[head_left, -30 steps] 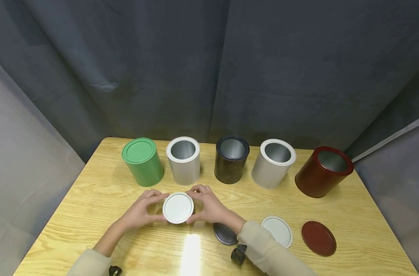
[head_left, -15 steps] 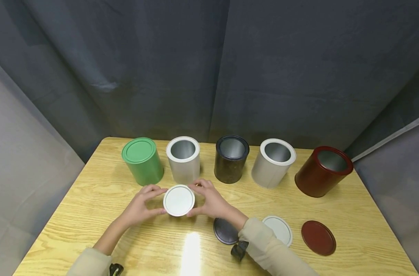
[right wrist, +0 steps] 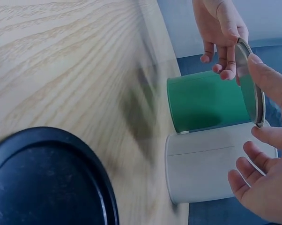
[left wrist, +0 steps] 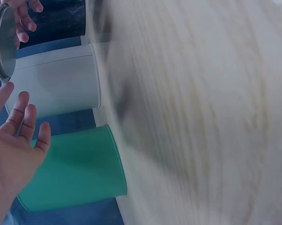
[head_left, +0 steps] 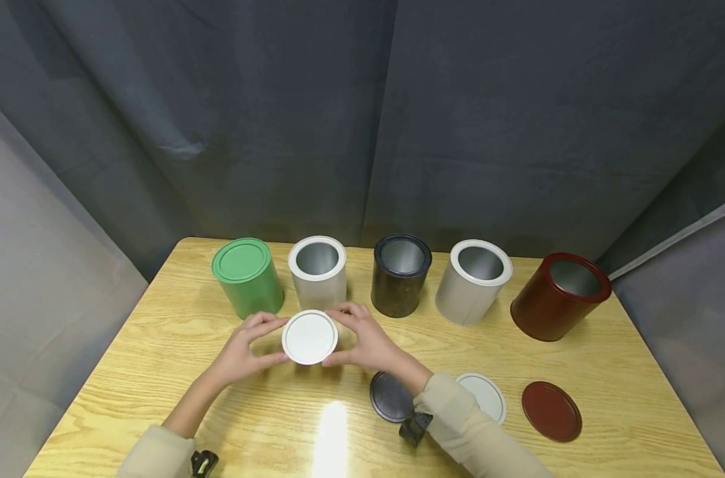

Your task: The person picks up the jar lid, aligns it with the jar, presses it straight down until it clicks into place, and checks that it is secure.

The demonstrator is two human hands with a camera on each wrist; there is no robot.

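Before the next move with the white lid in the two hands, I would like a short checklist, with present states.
1. Left hand pinches the held lid: ok.
2. Right hand pinches the same lid: ok.
3. The held lid is raised off the table: ok.
4. The white can beside the green can is open: ok.
5. The held lid is over that can: not ok, it is in front.
6. Size match between lid and can: cannot tell.
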